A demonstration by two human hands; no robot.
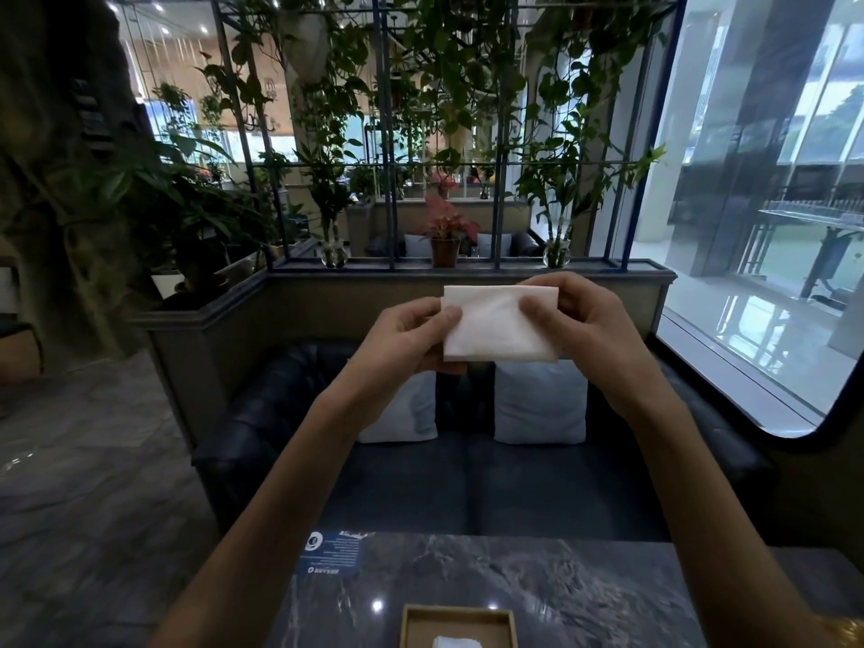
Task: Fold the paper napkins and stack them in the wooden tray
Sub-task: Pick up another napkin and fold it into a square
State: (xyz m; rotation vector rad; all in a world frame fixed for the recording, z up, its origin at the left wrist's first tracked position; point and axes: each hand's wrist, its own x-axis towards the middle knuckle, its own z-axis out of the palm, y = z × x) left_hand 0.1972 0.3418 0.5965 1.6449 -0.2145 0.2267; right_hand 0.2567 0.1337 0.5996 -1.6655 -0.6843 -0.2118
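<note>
At far left, a grey stone floor (84, 484) and leafy potted plants (187, 203). On the far left corner of a dark marble desk (584, 591) lies a blue printed card (334, 554); its text is too small to read.

A person's bare forearms rise from the bottom edge to the middle of the view. The left hand (402, 334) has the left edge of a white paper napkin (500, 325) in its grip, thumb pressed on the front face, fingers curled behind.

The napkin is held up in the air, well above the desk, in front of a dark sofa (467, 484) with two pale cushions (540, 402). It is folded into a flat rectangle, wider than tall, with a soft, faintly crinkled surface, a level top edge and square corners.

Below it, at the near edge of the desk, stands a shallow square wooden tray (459, 611), partly cut off by the frame. Inside lies a second napkin (457, 643), white, only its top showing.

The right hand (575, 320) has the held napkin's right edge in its grip, thumb on the front, fingers wrapped behind.

At far right, a large window (771, 203) shows a bright paved area outside.
</note>
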